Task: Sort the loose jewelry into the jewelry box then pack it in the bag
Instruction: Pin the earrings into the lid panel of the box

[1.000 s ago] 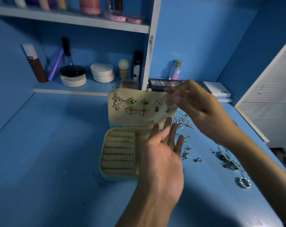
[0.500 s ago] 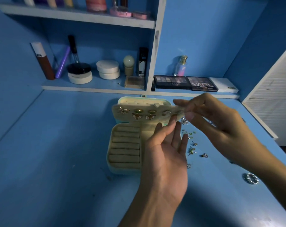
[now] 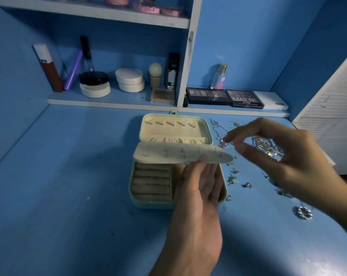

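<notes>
Against left fingers (image 3: 197, 176), earring flap (image 3: 178, 154).

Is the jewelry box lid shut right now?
No, the lid of the jewelry box lies tipped back, its cream lining showing behind the earring panel.

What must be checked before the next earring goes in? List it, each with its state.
1. Jewelry box open, lid laid back: ok.
2. Earring flap supported: ok, the left hand touches its front edge with straight fingers.
3. Flap's front side showing: not ok, its back is up, with posts sticking out.
4. Right hand free to pick: cannot tell, it is blurred.
5. Loose earrings lying beside the box: ok, on the table to its right.
6. Bag ready: cannot tell, none in view.
</notes>
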Motion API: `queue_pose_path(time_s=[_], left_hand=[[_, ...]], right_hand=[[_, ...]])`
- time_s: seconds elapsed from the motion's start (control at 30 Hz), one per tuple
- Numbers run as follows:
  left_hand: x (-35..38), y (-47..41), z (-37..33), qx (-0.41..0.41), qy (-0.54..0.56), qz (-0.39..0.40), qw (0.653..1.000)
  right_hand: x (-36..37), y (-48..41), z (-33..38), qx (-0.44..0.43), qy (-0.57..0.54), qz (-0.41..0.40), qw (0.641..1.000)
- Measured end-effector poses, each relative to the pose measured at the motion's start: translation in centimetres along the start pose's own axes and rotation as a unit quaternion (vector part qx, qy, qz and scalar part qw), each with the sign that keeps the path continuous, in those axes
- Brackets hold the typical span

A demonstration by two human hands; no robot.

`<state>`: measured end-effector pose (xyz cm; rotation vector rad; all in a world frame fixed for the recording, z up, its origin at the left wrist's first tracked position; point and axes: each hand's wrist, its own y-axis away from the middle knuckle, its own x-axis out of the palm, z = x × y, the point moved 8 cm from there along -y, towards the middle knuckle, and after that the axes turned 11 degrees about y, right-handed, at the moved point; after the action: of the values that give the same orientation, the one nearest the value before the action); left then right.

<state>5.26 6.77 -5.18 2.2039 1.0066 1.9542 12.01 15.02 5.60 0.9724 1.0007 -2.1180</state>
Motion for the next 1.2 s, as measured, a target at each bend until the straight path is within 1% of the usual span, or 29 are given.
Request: queue_pose_path(time_s=[0.07, 0.17, 0.27, 0.33, 0.73, 0.9, 1.1, 1.2], left_hand=[[-0.3, 0.0, 0.1, -0.007, 0.004, -0.01, 1.0], [-0.3, 0.2, 0.3, -0.022, 0.009, -0.005, 1.0], [-0.4, 0.1, 0.3, -0.026, 0.015, -0.009, 0.999], [-0.5, 0.0, 0.3, -0.028, 0.012, -0.01, 0.999], [-0.6, 0.0, 0.3, -0.028, 0.02, -0.012, 0.999], [-0.6, 0.1, 0.3, -0.027, 0.034, -0.018, 0.999], [-0.6, 0.2, 0.2, -0.025, 0.033, -0.02, 0.999], [-0.6, 0.3, 0.2, -0.025, 0.033, -0.021, 0.999]], right_hand=[[-0.2, -1.3, -1.3, 0.025, -0.011, 0.017, 0.999], [1.5, -2.9, -2.9, 0.047, -0.042, 0.089, 0.994], [3.5, -3.5, -3.6, 0.047, -0.034, 0.164, 0.985], [4.1, -3.6, -3.7, 0.046, -0.033, 0.191, 0.98], [4.3, -4.1, -3.2, 0.018, -0.008, 0.219, 0.976], [4.5, -4.4, -2.8, 0.002, 0.018, 0.243, 0.97], [4.7, -4.7, -2.1, -0.03, 0.056, 0.276, 0.959], [4.7, -5.1, -1.4, -0.06, 0.076, 0.285, 0.954]])
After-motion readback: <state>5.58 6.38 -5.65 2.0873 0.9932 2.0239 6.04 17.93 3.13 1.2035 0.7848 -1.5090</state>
